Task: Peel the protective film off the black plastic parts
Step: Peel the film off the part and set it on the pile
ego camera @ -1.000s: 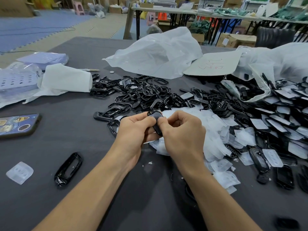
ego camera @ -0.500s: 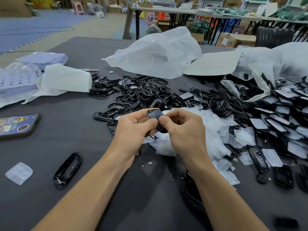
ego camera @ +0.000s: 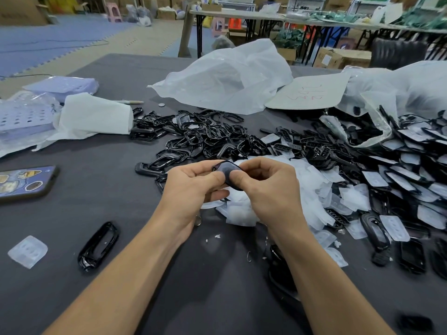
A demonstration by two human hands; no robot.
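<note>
Both hands hold one black plastic part (ego camera: 227, 170) above the table's middle. My left hand (ego camera: 193, 187) grips its left side with curled fingers, the thumb lying on its face. My right hand (ego camera: 266, 187) pinches its right edge, thumb on the front. Whether film still covers the part is unclear. Behind the hands lies a heap of peeled clear film pieces (ego camera: 307, 189). A pile of black frames (ego camera: 200, 139) sits further back. At the right, many black parts with film (ego camera: 406, 175) are spread out.
A single black frame (ego camera: 98, 245) and a clear film piece (ego camera: 27, 251) lie front left. A phone (ego camera: 24, 181) rests at the left edge, white paper (ego camera: 94, 117) behind it. Plastic bags (ego camera: 227, 78) sit at the back of the grey table (ego camera: 72, 165).
Both hands have lifted slightly and shifted the black part between them, tilting its dark face more toward me; my right thumb now presses on its front.
</note>
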